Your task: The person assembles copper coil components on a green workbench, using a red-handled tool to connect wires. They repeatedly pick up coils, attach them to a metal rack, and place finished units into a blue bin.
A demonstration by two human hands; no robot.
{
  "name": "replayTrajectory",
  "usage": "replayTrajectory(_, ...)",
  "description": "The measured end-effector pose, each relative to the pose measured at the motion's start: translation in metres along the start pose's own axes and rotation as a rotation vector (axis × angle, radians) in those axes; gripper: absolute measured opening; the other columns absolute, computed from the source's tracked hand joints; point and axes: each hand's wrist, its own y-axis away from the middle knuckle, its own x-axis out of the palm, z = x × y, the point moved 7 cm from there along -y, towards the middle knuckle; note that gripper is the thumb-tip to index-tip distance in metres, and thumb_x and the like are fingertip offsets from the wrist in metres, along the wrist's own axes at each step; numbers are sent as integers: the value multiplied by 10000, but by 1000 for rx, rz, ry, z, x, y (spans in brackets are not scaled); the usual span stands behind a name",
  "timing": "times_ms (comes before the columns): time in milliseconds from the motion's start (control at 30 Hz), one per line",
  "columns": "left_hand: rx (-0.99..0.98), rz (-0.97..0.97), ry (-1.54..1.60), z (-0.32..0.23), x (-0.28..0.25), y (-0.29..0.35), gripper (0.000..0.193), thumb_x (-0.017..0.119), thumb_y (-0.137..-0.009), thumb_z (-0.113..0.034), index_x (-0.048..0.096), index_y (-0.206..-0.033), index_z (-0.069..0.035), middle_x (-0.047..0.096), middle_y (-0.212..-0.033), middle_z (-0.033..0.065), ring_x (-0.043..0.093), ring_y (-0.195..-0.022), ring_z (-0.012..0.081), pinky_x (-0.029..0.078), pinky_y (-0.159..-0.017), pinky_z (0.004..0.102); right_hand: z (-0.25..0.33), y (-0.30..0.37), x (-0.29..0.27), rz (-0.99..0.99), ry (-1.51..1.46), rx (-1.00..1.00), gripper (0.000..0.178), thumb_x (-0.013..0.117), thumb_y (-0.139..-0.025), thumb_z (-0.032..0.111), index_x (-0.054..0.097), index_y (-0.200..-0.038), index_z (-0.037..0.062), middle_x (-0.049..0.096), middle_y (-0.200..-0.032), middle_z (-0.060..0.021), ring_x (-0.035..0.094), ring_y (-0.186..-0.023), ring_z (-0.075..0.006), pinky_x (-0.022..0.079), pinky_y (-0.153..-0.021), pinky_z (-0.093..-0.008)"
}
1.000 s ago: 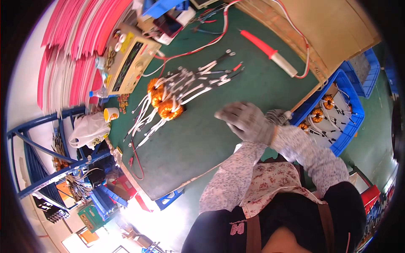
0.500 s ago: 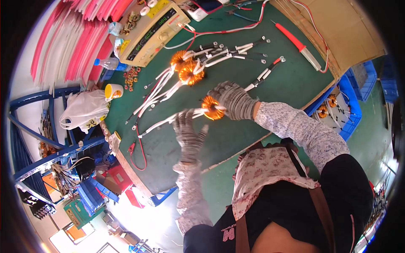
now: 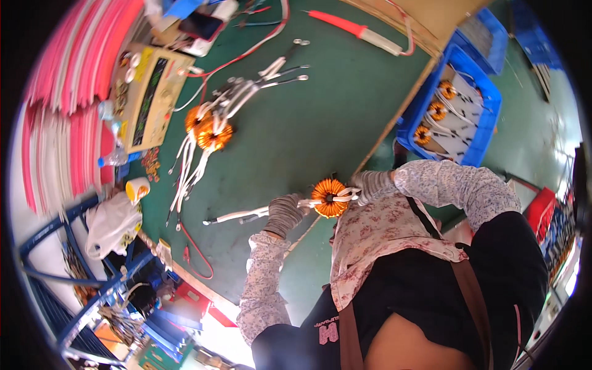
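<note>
Near centre, the coil [image 3: 322, 192] is held by leads [image 3: 237, 215] gripped in left hand [image 3: 286, 215] and, seemingly, right hand [image 3: 374, 187]; even tension is advised.

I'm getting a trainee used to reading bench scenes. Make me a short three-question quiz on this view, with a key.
1. What ring-shaped thing is between the left hand and the right hand?
2. True or false: the red-and-white probe lies on the green bench.
3. Which is nearest the blue bin: (a) left hand, (b) right hand, (c) cup?

Key: 1. A copper-coloured coil; 2. True; 3. b.
</note>
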Motion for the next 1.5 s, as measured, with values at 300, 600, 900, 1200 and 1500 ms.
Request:
replayTrajectory(300, -22, 290, 1240, -123, 12, -14, 231, 630, -795, -244, 574, -858, -29, 593, -642, 40, 570, -541, 108, 462, -481, 238, -81, 146, -127, -748, -73, 178, 246, 623, -620, 257, 617, -747, 47, 577, -598, -119, 544, -523, -226, 434, -501, -342)
replayTrajectory(600, 585, -313, 1473, -363, -117, -141, 529, 623, -772, -432, 427, -1040, -20, 540, -799, 35, 547, -575, 113, 465, -498, 225, -130, 177, -133, -1109, -1511, -487, 635, 671, -765, 325, 349, -1235, 46, 548, -969, -13, 527, -913, -121, 472, -756, -238)
replayTrajectory(900, 781, 58, 1266, -498, -73, -170, 705, 548, -836, -323, 178, -1354, -22, 263, -1349, 139, 385, -1142, 207, 379, -892, 311, -273, 280, -217, -1079, -1590, -599, 299, 610, -784, 169, 477, -1006, 19, 523, -822, -8, 517, -719, -64, 446, -596, -201)
replayTrajectory(1200, -230, 675, 1283, -197, -34, -237, 906, 393, -715, -727, 489, -1144, 66, 584, -1027, 214, 582, -945, 331, 498, -746, 397, -425, 377, -383, -1109, 416, 929, 794, 653, -593, 28, 314, -1308, 95, 509, -1108, -163, 481, -1075, -319, 352, -918, -433)
replayTrajectory(1500, -430, 727, 1089, -221, -69, -224, 1060, 202, -655, -833, 585, -951, 110, 623, -859, 250, 628, -750, 381, 534, -576, 404, -542, 301, -434, -976, 598, 758, 619, 539, -754, 76, 305, -1322, 143, 443, -1261, -123, 417, -1180, -283, 272, -1016, -402)
